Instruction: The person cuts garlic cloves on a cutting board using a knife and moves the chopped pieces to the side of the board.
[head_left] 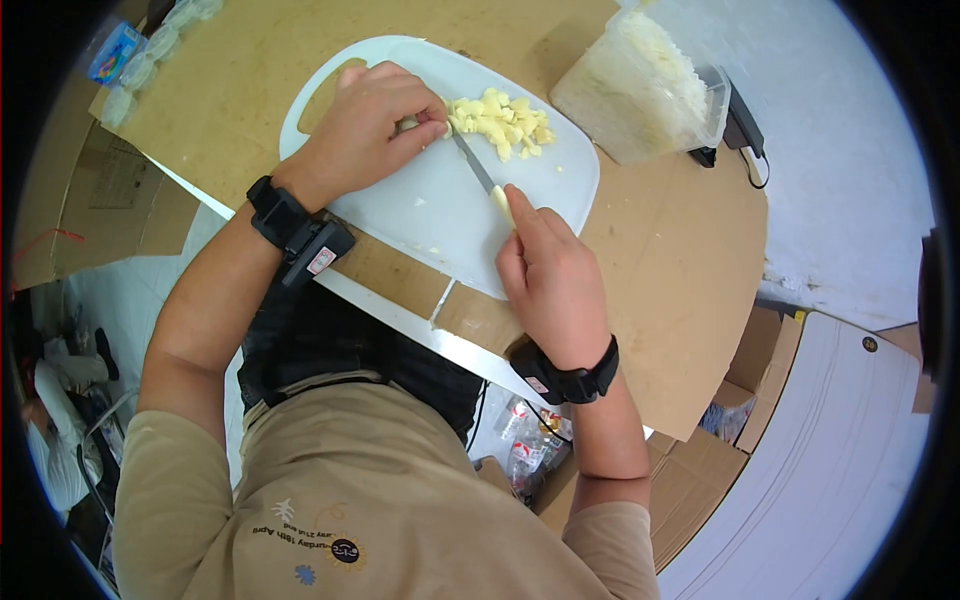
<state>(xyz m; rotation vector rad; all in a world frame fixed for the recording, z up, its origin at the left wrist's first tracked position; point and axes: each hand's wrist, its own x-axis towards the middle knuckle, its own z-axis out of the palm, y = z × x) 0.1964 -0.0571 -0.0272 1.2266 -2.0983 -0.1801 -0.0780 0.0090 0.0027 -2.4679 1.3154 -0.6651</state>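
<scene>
My left hand (pixel 370 125) rests over the white cutting board (pixel 400 205), its fingers pinched on a small pale piece that looks like a garlic clove (pixel 407 124), mostly hidden by the fingers. In my right hand (pixel 548 275) is a small knife (pixel 472 160) with a pale handle; my index finger stretches along it. The blade's tip reaches the fingertips of my left hand, at the edge of the clove. Beyond the blade lies a loose pile of pale yellow garlic slices (pixel 505 122). A few tiny scraps dot the board.
A clear plastic tub (pixel 625 110) of white shredded material stands right of the board. Brown cardboard (pixel 670 280) covers the table. Behind the tub lies a black device (pixel 742 125) with a cable. Several clear plastic cups (pixel 138 70) line the far left edge. Bottles (pixel 525 450) sit below the table.
</scene>
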